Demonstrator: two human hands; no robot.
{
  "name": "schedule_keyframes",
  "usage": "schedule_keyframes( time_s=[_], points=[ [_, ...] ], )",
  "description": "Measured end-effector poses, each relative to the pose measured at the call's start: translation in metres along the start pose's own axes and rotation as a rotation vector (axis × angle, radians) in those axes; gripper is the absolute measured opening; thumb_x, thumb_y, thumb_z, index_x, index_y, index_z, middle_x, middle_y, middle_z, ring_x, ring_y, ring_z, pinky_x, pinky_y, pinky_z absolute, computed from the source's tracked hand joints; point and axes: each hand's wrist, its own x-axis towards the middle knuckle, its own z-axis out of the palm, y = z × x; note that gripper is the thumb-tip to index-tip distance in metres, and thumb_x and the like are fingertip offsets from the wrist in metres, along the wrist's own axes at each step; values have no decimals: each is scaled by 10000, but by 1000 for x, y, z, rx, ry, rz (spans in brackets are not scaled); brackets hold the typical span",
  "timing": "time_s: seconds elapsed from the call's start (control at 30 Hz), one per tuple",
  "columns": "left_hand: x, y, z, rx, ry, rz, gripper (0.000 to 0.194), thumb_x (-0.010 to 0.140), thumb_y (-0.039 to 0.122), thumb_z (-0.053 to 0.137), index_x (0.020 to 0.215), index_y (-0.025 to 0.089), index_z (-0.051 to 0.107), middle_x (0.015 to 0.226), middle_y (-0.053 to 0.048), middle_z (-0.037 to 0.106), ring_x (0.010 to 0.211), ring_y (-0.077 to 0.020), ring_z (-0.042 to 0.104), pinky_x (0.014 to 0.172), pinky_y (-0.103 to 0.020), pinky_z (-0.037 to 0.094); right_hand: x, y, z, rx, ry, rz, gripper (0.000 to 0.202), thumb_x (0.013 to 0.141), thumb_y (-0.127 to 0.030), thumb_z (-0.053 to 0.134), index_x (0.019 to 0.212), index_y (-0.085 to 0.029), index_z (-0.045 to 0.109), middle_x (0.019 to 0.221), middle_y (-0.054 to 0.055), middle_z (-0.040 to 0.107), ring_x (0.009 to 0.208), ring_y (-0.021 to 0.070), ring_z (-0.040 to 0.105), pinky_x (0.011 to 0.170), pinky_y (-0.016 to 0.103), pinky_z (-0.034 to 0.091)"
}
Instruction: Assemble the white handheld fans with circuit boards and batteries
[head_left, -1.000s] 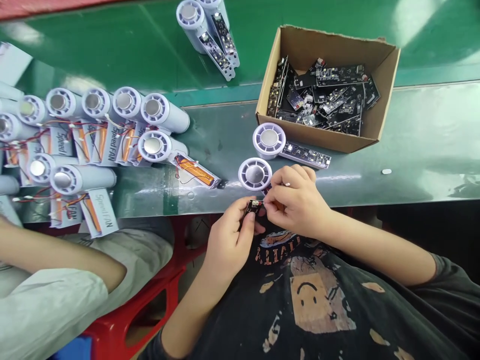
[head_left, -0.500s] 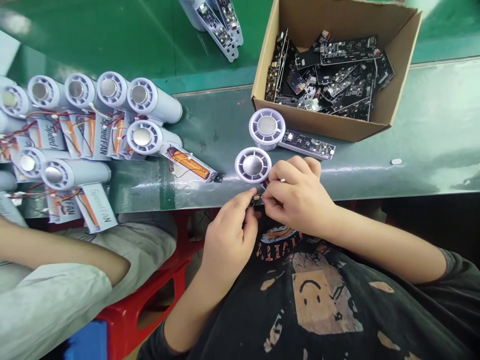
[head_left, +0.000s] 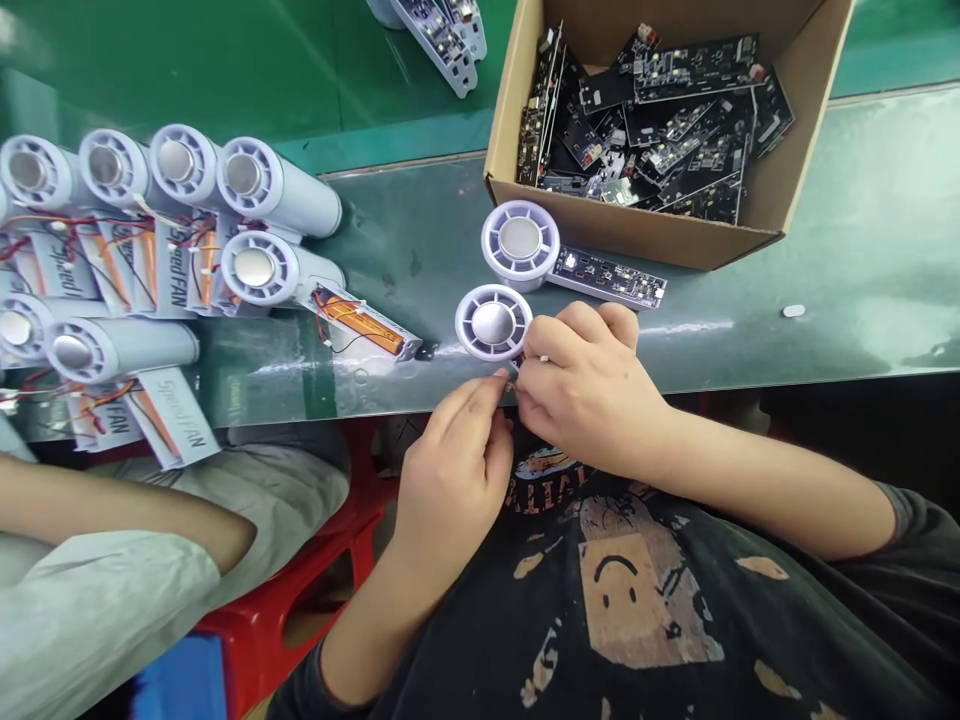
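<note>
My left hand (head_left: 459,450) is closed, its thumb and index finger pinching a small dark circuit board that my fingers now almost wholly cover. Fingertip to fingertip with it, my right hand (head_left: 592,385) is closed on a thin wire; a small white plug (head_left: 544,358) pokes out between its fingers. Just beyond both hands, a pale lilac handheld fan (head_left: 493,322) shows its round head with a silver disc, while its handle is hidden under my right hand. Behind it lies a second fan (head_left: 520,238) with a black circuit board (head_left: 611,278) along its handle.
A cardboard box (head_left: 637,215) of loose circuit boards stands at the back. Several fans (head_left: 281,190) with orange batteries and red wires crowd the left side. A small white piece (head_left: 793,311) lies at right. A co-worker's arm (head_left: 127,510) rests at lower left.
The view has shifted slightly, so the table things sit a little further left and higher. My fingertips have come closer together, and the small board between them shows less.
</note>
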Motion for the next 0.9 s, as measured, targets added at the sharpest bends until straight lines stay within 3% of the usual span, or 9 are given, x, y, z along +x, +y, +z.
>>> schedule_keyframes(
  time_s=[0.27,0.4,0.6,0.8,0.9],
  points=[
    [3,-5,-1,-131,42,-20,359,911,102,524,1239,186,645,1152,-54,708,1091,-189,680,1001,-297,530,-1,11,6,123,-16,1,290,974,-297,534,730,-223,671,877,29,608,864,204,434,780,398,247],
    [3,-7,3,-202,46,-61,340,910,115,531,1222,185,646,1156,-59,705,1082,-201,687,973,-312,547,-3,15,9,213,39,52,237,953,-301,576,771,-252,718,841,17,597,844,196,438,793,386,254],
    [-2,-17,12,-458,21,-277,294,919,227,613,1213,221,597,1081,-28,709,636,-91,680,711,-247,582,-5,16,9,255,88,53,147,920,-313,639,827,-264,742,835,9,603,844,192,459,810,371,270],
    [3,-21,10,-485,25,-177,160,897,216,642,1055,217,662,1083,-32,693,895,-145,693,753,-231,579,-7,17,13,266,152,-11,151,926,-310,643,829,-251,743,819,5,602,826,181,467,795,354,272],
    [5,-21,9,-474,63,-128,143,879,178,658,1014,215,685,1019,-18,706,904,-133,683,761,-211,570,-8,19,14,275,152,-16,165,939,-317,632,837,-252,744,819,3,611,829,176,480,800,352,274]
  ],
)
